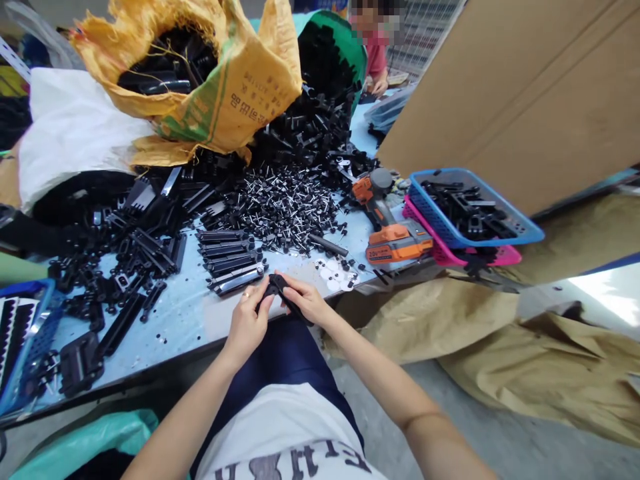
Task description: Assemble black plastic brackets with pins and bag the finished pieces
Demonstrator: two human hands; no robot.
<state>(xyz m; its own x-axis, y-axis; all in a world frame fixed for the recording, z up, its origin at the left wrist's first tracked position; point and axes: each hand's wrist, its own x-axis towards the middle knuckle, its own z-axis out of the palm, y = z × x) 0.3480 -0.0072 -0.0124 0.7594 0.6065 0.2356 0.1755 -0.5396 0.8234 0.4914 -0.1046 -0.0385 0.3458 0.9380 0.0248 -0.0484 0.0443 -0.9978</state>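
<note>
Pinching a black part between them, the two hands meet at the table's near edge, above the person's lap; the left hand has its thumb and fingers closed on the part's left end, a ring on one finger; the right hand has its thumb and fingertips pressed on the other side, the part running down beneath it; how the hidden fingers lie, I cannot tell.

Just beyond the hands, on the blue table surface, long black pieces lie side by side in a row; a heap of black-headed screws spreads behind them, with a dark rod at its near edge and white discs nearer the right hand; an orange power tool stands to the right, beside a blue basket of black parts resting over a pink basket; an orange sack holding dark pieces sits behind; another person is at the far side.
</note>
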